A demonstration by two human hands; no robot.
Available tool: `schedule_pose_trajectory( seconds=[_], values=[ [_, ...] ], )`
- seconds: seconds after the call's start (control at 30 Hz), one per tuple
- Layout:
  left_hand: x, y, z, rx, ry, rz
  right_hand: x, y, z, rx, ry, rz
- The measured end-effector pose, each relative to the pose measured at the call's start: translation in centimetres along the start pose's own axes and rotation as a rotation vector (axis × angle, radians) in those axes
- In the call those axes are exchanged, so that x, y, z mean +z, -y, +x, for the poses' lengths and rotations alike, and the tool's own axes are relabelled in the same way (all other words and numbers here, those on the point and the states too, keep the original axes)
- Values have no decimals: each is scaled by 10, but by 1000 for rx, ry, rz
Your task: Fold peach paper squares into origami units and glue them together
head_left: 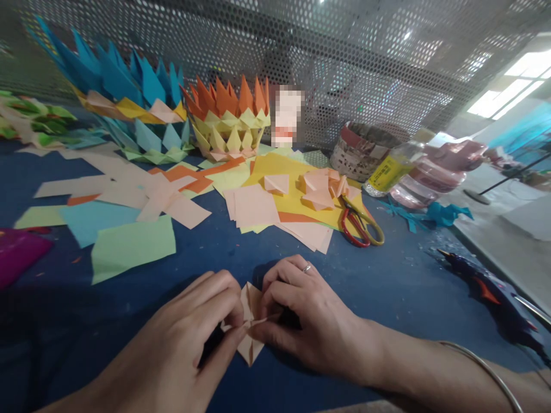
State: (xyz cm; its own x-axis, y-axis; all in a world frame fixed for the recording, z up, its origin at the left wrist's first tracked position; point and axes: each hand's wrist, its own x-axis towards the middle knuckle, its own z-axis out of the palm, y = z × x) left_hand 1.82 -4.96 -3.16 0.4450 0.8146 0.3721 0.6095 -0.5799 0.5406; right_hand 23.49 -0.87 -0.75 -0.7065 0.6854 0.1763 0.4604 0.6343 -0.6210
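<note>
My left hand and my right hand are both closed on one small folded paper piece, pinching it between thumbs and fingertips, low over the blue table; if it touches the table I cannot tell. The piece is pale peach, folded into pointed flaps, with one sharp corner pointing down. My right hand wears one ring. Farther away I count one green sheet, one pair of scissors with red and yellow handles, one dark glue gun at the right, and two spiky paper baskets, an orange-yellow one and a blue one.
</note>
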Motion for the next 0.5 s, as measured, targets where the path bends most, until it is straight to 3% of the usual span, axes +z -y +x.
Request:
schedule_pose_trajectory(
  seconds=[0.17,0.4,0.5],
  values=[
    [4,4,-4,72,-81,111,1,-1,-1,3,6,-14],
    [11,1,-14,395,-260,395,0,-1,1,2,9,-13],
    [23,6,-31,432,-327,428,0,0,1,6,9,-19]
  ],
)
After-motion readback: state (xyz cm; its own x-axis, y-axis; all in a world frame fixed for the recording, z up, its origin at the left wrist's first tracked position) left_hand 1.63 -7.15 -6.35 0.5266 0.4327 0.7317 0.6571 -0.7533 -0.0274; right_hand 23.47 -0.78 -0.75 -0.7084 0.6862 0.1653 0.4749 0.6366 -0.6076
